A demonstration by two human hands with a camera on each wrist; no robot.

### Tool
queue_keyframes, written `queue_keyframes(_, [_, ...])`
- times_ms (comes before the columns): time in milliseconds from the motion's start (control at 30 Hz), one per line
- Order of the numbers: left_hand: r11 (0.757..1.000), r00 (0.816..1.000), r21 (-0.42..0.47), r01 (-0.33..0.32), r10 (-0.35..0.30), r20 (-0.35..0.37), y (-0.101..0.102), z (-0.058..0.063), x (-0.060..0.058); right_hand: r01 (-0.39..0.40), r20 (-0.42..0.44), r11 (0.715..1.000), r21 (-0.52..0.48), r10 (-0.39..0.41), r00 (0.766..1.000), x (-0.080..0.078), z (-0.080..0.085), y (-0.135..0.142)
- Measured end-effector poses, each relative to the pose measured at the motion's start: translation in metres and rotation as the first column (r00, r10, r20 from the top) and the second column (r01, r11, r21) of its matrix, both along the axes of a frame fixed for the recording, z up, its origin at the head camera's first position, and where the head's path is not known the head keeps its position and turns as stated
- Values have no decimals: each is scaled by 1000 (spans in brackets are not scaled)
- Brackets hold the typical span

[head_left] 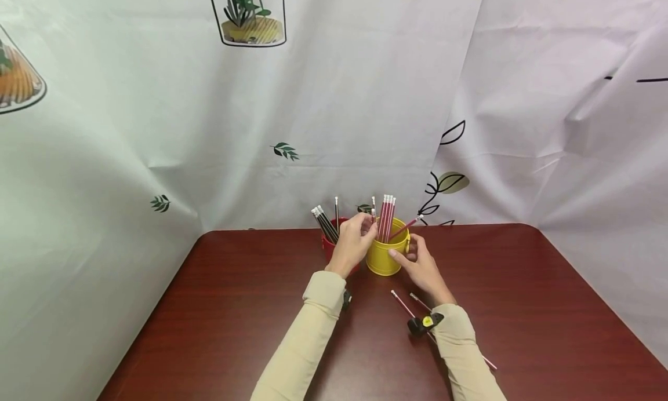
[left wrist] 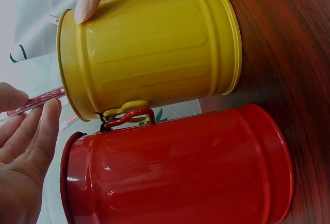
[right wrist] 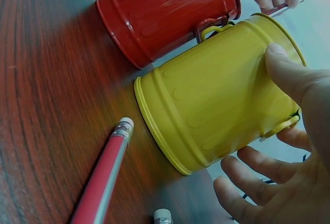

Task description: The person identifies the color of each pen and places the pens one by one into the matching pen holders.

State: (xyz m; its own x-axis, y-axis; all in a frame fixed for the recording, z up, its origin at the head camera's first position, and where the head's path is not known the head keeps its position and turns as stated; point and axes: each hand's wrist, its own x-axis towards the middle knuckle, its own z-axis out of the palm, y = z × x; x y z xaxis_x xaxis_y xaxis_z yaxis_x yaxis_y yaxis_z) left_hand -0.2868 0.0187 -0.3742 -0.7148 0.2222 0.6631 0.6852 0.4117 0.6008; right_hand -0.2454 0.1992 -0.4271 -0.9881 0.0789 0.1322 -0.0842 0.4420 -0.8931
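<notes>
My left hand point(head_left: 352, 243) pinches a red pencil point(left wrist: 40, 100) between thumb and fingers at the rim of the yellow bucket point(head_left: 383, 261). The pencil's lower part is hidden behind that rim in the left wrist view. My right hand point(head_left: 424, 269) holds the yellow bucket, its thumb on the near wall and its fingers around by the handle side. Several red-and-white pencils point(head_left: 387, 217) stand in this bucket, and one leans to the right. Close on the left, a red bucket point(left wrist: 180, 170) holds several black pencils point(head_left: 326, 226); my left hand partly covers it in the head view.
On the brown table point(head_left: 245, 308), a red pencil point(right wrist: 105, 177) lies in front of the yellow bucket. Another pencil point(head_left: 489, 363) lies partly under my right forearm. A white patterned cloth point(head_left: 355, 99) hangs behind the table and along its sides.
</notes>
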Motion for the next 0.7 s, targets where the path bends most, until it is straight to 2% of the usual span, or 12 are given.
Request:
queue_keyframes(500, [998,997,41,-56,53,62,0,-3,1,2,-5,1000,-3,-2,1000,1,-1,-1])
queue_keyframes(700, [984,993,141,-106,97,71,1,-10,9,-1,-5,1000,-4,1,1000,1,1,0])
